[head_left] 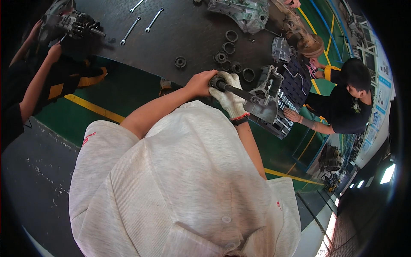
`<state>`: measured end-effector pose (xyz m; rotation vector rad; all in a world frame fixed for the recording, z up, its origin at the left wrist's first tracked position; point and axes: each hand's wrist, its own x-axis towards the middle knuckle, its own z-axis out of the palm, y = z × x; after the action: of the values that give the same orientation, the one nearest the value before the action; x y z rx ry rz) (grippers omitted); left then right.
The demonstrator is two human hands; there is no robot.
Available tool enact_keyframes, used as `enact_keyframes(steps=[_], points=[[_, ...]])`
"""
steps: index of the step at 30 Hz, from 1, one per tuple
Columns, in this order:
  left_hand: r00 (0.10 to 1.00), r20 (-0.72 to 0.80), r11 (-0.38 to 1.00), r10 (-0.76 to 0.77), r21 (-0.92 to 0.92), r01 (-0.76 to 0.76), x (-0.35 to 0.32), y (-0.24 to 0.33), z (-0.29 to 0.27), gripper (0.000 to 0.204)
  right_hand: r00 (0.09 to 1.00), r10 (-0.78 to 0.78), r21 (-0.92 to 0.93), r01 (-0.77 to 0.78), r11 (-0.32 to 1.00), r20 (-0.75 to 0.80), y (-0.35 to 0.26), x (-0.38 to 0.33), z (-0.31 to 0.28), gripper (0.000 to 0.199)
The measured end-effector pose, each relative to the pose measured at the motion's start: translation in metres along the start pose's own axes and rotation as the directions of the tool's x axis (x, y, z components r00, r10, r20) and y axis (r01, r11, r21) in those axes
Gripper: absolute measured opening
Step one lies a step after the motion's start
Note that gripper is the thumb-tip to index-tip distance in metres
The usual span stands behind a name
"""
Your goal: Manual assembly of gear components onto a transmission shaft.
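Close in front of my chest, at the table's near edge, I hold a dark gear shaft point(237, 91) with a toothed gear at its left end. My left hand point(200, 83) is bare and closed at the gear end; its fingertips are partly hidden. My right hand point(231, 99), in a white knitted glove, is wrapped round the gear end from the right. The bare rod sticks out to the right, over a grey metal housing point(262, 110). Beyond my hands lie several gears and rings, among them a gear point(180, 62) and a ring point(248, 75).
Wrenches point(130, 31) lie on the dark table point(171, 43). A large gearbox casing point(246, 15) stands at the far side. On the right, a co-worker's hand point(293, 115) touches an open socket set point(287, 103). At far left, another person's hands hold a gear assembly point(79, 25).
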<state>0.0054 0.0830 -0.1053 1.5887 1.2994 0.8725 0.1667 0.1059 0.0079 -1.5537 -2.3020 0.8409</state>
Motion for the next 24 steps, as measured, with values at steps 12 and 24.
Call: enact_keyframes(steps=[12, 24], points=[[0.998, -0.061, 1.0, -0.003, 0.001, 0.003, 0.0, 0.002, -0.004, 0.068, 0.997, 0.006, 0.013, -0.007, 1.0, 0.072, 0.013, 0.007, 0.007, 0.072], [0.999, -0.034, 1.0, -0.017, 0.012, 0.017, 0.001, 0.0, -0.003, 0.072, 0.994, 0.104, -0.013, -0.104, 0.994, -0.023, 0.0, 0.002, 0.013, 0.066]])
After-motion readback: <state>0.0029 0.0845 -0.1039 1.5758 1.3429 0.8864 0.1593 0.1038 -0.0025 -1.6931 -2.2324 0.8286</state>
